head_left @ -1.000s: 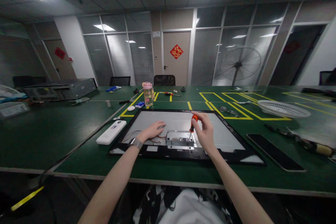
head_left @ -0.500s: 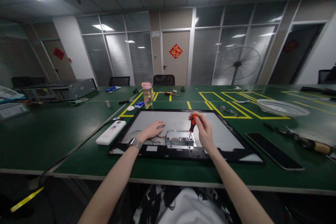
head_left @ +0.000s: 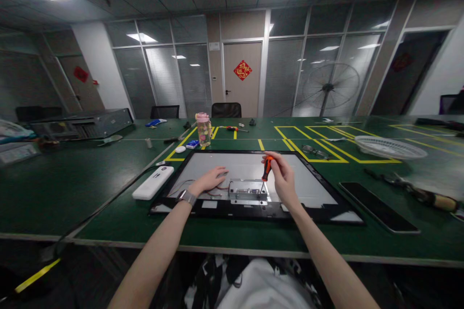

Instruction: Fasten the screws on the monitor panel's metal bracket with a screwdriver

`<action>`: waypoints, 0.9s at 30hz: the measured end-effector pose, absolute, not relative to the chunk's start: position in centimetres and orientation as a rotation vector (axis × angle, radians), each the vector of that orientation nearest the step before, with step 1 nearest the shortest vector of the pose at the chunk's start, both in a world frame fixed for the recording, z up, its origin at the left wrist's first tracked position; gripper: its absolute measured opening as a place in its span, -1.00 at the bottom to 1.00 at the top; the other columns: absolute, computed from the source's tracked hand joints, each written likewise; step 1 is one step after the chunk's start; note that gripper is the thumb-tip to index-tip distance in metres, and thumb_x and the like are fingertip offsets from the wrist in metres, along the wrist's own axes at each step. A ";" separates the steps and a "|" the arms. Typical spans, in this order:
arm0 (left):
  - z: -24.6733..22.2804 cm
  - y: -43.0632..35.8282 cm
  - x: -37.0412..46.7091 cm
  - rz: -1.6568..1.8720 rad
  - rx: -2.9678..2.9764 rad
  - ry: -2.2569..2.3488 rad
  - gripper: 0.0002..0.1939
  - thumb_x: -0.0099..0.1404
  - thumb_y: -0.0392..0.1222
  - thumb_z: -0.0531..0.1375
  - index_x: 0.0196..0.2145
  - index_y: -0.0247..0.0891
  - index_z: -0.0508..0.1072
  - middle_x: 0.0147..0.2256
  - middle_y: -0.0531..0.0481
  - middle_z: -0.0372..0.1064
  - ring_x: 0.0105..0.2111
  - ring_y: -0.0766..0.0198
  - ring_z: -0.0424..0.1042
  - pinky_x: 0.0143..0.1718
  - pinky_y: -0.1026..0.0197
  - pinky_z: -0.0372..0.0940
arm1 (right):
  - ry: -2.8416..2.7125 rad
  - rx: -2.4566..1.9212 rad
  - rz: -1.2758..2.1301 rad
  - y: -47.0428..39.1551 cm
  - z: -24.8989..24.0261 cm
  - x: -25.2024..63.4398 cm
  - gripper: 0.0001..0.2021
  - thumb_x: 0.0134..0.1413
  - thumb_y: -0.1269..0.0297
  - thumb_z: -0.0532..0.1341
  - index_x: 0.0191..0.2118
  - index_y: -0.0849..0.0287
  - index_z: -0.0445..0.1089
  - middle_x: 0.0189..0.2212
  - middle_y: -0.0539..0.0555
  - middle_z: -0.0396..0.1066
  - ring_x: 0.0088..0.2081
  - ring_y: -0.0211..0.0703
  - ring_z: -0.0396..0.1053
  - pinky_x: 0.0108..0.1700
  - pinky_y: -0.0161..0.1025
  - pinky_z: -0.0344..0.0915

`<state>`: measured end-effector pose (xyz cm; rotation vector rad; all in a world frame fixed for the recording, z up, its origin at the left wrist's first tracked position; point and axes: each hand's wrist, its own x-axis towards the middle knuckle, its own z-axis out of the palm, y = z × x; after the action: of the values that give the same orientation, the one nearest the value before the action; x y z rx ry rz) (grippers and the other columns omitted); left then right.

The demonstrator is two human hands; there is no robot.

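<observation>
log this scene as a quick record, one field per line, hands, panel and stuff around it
left hand: open, palm down over the panel
right hand: holding orange-and-black screwdriver, tip down at the metal bracket
panel state: flat on green table
left of panel: white block
right of panel: black slab
beyond panel: pink-lidded bottle

Right fingers (head_left: 277, 157) slightly straighter on screwdriver handle (head_left: 267, 168) than before; handle perhaps turned.
</observation>
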<state>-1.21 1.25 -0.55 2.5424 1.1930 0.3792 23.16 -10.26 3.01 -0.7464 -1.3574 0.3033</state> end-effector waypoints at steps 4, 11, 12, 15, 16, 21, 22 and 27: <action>-0.5 1.2 -1.1 0.367 2.551 1.192 -0.54 0.33 -0.18 0.01 0.15 -0.32 0.29 0.22 -0.17 0.12 0.23 0.14 0.11 0.26 0.13 -0.04 | -1.356 -0.700 0.327 -10.2 2.9 22.9 -0.80 0.26 0.21 0.05 -0.14 0.09 0.39 -0.29 0.07 0.38 -0.22 -0.11 0.37 -0.12 -0.12 0.28; -0.8 1.5 -1.3 0.386 2.567 1.173 -0.54 0.34 -0.15 0.01 0.15 -0.31 0.29 0.22 -0.17 0.12 0.22 0.13 0.12 0.25 0.13 -0.02 | -1.321 -0.773 0.259 -10.1 3.0 23.0 -0.84 0.16 0.20 0.17 -0.20 0.07 0.44 -0.30 0.06 0.32 -0.27 -0.14 0.33 -0.21 -0.16 0.29; -0.8 1.6 -1.3 0.388 2.567 1.170 -0.54 0.34 -0.14 0.01 0.15 -0.31 0.29 0.22 -0.17 0.13 0.22 0.13 0.12 0.25 0.12 -0.02 | -1.326 -0.775 0.276 -10.2 3.0 23.0 -0.82 0.19 0.20 0.14 -0.16 0.07 0.43 -0.30 0.06 0.34 -0.27 -0.14 0.34 -0.21 -0.16 0.30; -0.9 1.6 -1.3 0.392 2.558 1.172 -0.54 0.34 -0.14 0.01 0.15 -0.30 0.29 0.22 -0.17 0.12 0.22 0.13 0.13 0.25 0.11 -0.02 | -1.338 -0.756 0.329 -10.2 3.0 23.0 -0.77 0.24 0.20 0.08 -0.06 0.07 0.40 -0.26 0.08 0.41 -0.24 -0.13 0.40 -0.15 -0.13 0.32; -0.8 1.6 -1.3 0.394 2.555 1.171 -0.54 0.34 -0.14 0.01 0.15 -0.31 0.30 0.22 -0.17 0.12 0.22 0.12 0.13 0.25 0.11 -0.02 | -1.339 -0.749 0.338 -10.2 3.0 22.9 -0.76 0.25 0.20 0.07 -0.05 0.07 0.39 -0.25 0.08 0.42 -0.23 -0.13 0.41 -0.13 -0.12 0.32; -0.7 1.4 -1.3 0.399 2.552 1.178 -0.55 0.33 -0.15 0.01 0.14 -0.29 0.31 0.21 -0.15 0.14 0.22 0.13 0.13 0.24 0.13 -0.01 | -1.341 -0.748 0.337 -10.0 2.8 22.9 -0.75 0.25 0.20 0.06 -0.04 0.08 0.38 -0.24 0.09 0.44 -0.22 -0.12 0.42 -0.11 -0.09 0.33; -0.7 1.4 -1.3 0.396 2.554 1.181 -0.55 0.33 -0.14 0.01 0.14 -0.28 0.30 0.22 -0.14 0.13 0.22 0.14 0.12 0.25 0.14 -0.02 | -1.339 -0.754 0.329 -10.0 2.7 22.9 -0.76 0.23 0.21 0.09 -0.05 0.07 0.39 -0.24 0.09 0.43 -0.22 -0.12 0.41 -0.12 -0.10 0.33; -0.8 1.5 -1.3 0.381 2.555 1.181 -0.54 0.34 -0.16 0.01 0.15 -0.32 0.29 0.22 -0.17 0.12 0.22 0.13 0.12 0.25 0.12 -0.03 | -1.323 -0.770 0.204 -9.6 2.4 23.1 -0.85 0.08 0.24 0.25 -0.19 0.05 0.44 -0.27 0.05 0.32 -0.25 -0.14 0.34 -0.15 -0.12 0.31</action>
<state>-1.29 1.45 -0.76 2.5549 1.1809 0.3805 23.06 -9.62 2.45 -0.7695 -1.3228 0.2042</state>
